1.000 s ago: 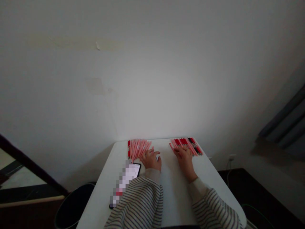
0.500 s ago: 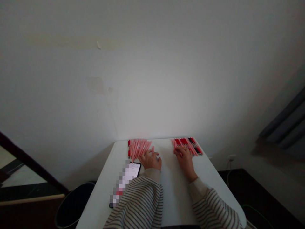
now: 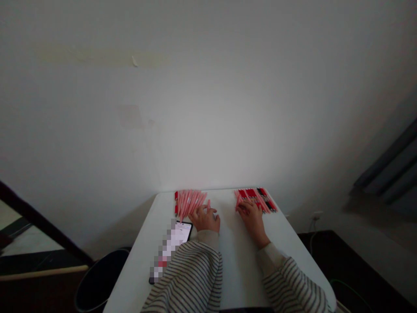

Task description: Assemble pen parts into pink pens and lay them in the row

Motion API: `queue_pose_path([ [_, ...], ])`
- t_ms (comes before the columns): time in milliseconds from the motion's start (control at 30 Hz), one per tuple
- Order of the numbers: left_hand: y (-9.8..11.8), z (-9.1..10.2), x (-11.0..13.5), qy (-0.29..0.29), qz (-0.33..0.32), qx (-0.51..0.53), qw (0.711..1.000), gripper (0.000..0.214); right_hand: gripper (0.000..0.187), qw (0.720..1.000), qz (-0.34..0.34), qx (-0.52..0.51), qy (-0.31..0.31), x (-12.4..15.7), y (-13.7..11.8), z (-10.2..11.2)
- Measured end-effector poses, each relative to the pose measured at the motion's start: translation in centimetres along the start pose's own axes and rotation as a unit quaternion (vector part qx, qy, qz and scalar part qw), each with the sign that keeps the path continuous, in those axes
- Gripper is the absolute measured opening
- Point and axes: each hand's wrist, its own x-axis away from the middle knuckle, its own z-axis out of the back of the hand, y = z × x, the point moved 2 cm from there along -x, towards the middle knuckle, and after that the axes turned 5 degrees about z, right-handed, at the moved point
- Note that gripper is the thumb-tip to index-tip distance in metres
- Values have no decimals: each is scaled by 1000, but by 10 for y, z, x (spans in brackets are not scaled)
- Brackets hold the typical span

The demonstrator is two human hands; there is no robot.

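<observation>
A pink pen [image 3: 209,203] sticks up from between the fingers of my left hand [image 3: 206,220], which is closed on it. To that hand's left, a fanned pile of pink pens [image 3: 189,202] lies on the white table, with red pieces along its left side. Across the table, my right hand [image 3: 252,217] pinches a slanted pink pen [image 3: 238,203] at the left end of a second group. That group holds pink pens, red pens [image 3: 250,193] and black pens [image 3: 270,205] laid in rows, and my right fingers cover part of it.
A phone [image 3: 190,231] with a lit screen, partly blurred, lies left of my left forearm on the white table [image 3: 241,274]. The wall [image 3: 215,130] rises behind the table's far edge. A dark bin [image 3: 102,278] stands on the floor at left.
My right fingers have shifted slightly left and drawn closer together on the pink pen. My left hand and its pen stay nearly in place.
</observation>
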Motion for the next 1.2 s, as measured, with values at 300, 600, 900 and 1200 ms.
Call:
queue_pose_path([
  [300,-1,-1,0,-1,4,-2,1000,15,20,998,38,40,-9,2,-8,3],
  [600,-2,-2,-2,4,1,-8,1000,16,22,999,37,14,11,0,1,1],
  [900,-2,-1,0,4,13,-27,1000,16,25,998,33,39,37,2,-5,3],
  [1200,1,7,1,-23,37,-49,998,18,21,984,80,161,-15,5,-26,11],
])
